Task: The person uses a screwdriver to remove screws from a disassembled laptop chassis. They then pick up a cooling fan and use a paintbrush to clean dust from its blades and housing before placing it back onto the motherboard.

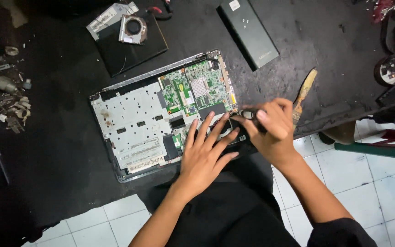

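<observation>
Opened laptop (161, 119) lies on tabletop (60, 151). Left hand (206, 151) flat, fingers released, on it. Right hand (270, 128), at 3 o'clock, fingers pinching a small dark tool (248, 114).

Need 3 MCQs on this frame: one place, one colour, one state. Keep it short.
1. Where does the paintbrush lie?
A. right of the opened laptop
B. on the floor tiles
C. on the circuit board

2. What colour is the circuit board?
A. blue
B. green
C. red

3. How is the left hand?
A. clenched in a fist
B. off the table
C. flat, fingers spread on the laptop

Answers: 1 A, the brush rests on the black table past the right hand; 2 B, the exposed board is green; 3 C, the palm presses down with fingers fanned.
</observation>
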